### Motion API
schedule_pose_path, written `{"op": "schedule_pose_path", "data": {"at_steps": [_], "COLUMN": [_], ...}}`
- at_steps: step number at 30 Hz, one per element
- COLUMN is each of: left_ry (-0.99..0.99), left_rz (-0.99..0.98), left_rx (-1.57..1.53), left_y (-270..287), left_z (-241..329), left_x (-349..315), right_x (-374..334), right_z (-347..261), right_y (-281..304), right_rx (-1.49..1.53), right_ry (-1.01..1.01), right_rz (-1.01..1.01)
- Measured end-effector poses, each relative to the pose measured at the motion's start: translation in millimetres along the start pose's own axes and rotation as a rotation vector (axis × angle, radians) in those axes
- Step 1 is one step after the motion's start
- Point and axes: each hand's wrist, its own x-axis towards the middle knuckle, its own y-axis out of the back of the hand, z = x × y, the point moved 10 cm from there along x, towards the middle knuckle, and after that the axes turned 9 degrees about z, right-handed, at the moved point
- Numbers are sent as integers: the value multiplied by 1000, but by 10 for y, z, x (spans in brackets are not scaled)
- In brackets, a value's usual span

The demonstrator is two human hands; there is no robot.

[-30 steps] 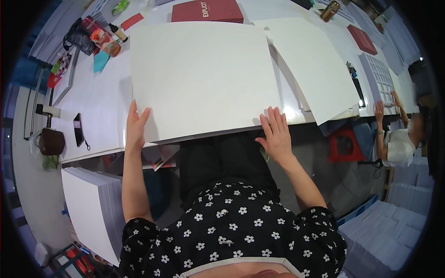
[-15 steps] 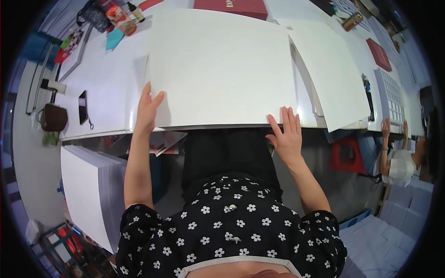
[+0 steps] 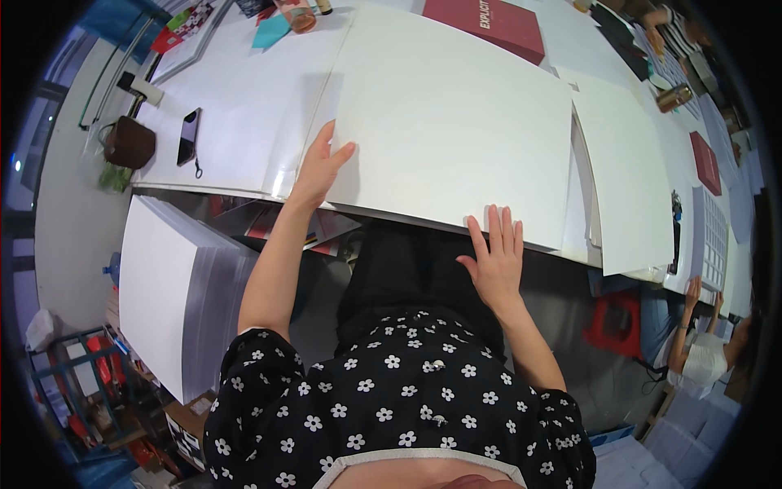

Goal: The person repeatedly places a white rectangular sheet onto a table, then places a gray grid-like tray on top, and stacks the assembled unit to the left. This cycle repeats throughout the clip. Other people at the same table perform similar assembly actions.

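Observation:
A large white board (image 3: 456, 122) lies on the white table in front of me, its near side along the table's front edge. My left hand (image 3: 318, 175) rests at the board's left edge, thumb spread from the fingers over the surface; the tips of the other fingers are partly hidden. Toward the near right corner, my right hand (image 3: 495, 269) lies flat with its fingers spread, fingertips on the board's front edge. To the right, a second white sheet (image 3: 631, 179) lies slightly askew, a narrow gap between it and the board.
A phone (image 3: 188, 137) and a brown container (image 3: 130, 143) are on the left. Below stands a thick stack of white boards (image 3: 155, 293). A red box (image 3: 497, 24) sits behind my board. Far right, a co-worker's hand (image 3: 692, 293) touches a white gridded tray (image 3: 713, 236), near a red stool (image 3: 611, 322).
My view has turned, so the table appears tilted and shifted right. My left hand stays at the board's left edge. My right hand is a little farther left of the board's near right corner.

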Motion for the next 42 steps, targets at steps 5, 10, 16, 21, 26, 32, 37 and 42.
{"op": "schedule_pose_path", "data": {"at_steps": [5, 10, 16, 21, 26, 32, 37, 42], "left_ry": [-92, -215, -182, -206, -344, -346, -314, -305], "left_rz": [63, 105, 111, 63, 58, 34, 57, 51], "left_rx": [277, 466, 319, 412, 380, 348, 447, 573], "left_y": [70, 120, 76, 39, 76, 83, 84, 186], "left_z": [-9, -66, -12, 98, -3, -105, -260, -499], "left_x": [31, 59, 23, 36, 76, 119, 151, 221], "right_x": [-15, -16, -25, -23, -12, -14, -41, -26], "right_z": [32, 18, 20, 12, 0, -1, 65, 100], "right_y": [-16, -23, -45, -36, -33, -50, -53, -17], "right_rx": [-10, -19, -35, -39, -33, -24, -11, 50], "right_ry": [0, 3, 7, 14, 19, 13, -27, -25], "right_rz": [13, 32, 37, 42, 44, 50, 48, 53]}}
